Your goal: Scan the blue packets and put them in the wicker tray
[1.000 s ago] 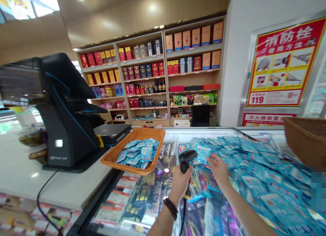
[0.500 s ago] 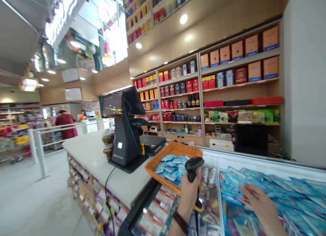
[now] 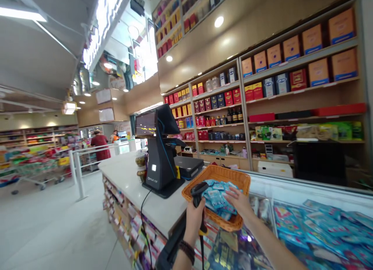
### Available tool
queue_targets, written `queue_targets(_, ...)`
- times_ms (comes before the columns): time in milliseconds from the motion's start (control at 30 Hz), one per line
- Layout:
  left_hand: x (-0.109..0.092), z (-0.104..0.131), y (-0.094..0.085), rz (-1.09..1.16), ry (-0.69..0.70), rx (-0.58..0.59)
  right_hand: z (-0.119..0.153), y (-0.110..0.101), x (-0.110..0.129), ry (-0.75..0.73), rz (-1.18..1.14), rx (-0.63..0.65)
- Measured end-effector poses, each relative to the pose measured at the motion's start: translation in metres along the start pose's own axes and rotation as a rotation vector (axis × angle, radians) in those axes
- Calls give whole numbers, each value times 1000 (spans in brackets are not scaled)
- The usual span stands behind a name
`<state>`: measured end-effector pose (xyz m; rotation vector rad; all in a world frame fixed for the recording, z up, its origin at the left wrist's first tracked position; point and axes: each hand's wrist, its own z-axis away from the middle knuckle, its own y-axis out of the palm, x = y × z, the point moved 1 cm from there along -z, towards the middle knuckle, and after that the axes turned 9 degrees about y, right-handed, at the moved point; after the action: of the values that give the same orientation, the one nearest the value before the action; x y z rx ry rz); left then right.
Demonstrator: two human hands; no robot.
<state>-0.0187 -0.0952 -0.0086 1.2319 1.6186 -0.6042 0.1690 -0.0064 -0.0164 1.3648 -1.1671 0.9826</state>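
My left hand [image 3: 195,215] is wrapped round the handle of a black barcode scanner [image 3: 199,189], held upright in front of the wicker basket [image 3: 244,178]. Blue packets [image 3: 218,200] lie heaped in the basket. Over the right side of this heap is my right hand [image 3: 239,203], its fingers apart and touching the top packets; what lies under the fingertips is partly hidden. More blue packets [image 3: 335,227] are spread on the glass case at the right. A dark bracelet is round my left wrist.
A black checkout terminal [image 3: 160,157] stands on the white counter [image 3: 122,165], with a dark flat device [image 3: 189,167] beside it. A cable [image 3: 142,219] hangs over the counter's front. Shelves of boxes line the back; a person in red [image 3: 100,145] is far left.
My right hand has moved left from the spread packets to the basket, where it has let go of the packet it held. My left hand and the scanner have shifted left. The view has turned slightly left.
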Motion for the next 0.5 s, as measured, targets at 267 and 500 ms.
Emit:
queue_targets(267, 3, 13, 30, 32, -24, 62, 11, -61, 8, -168, 11, -23)
queue_targets(500, -12, 47, 109, 137, -62, 287, 52, -219, 60, -251, 189, -369)
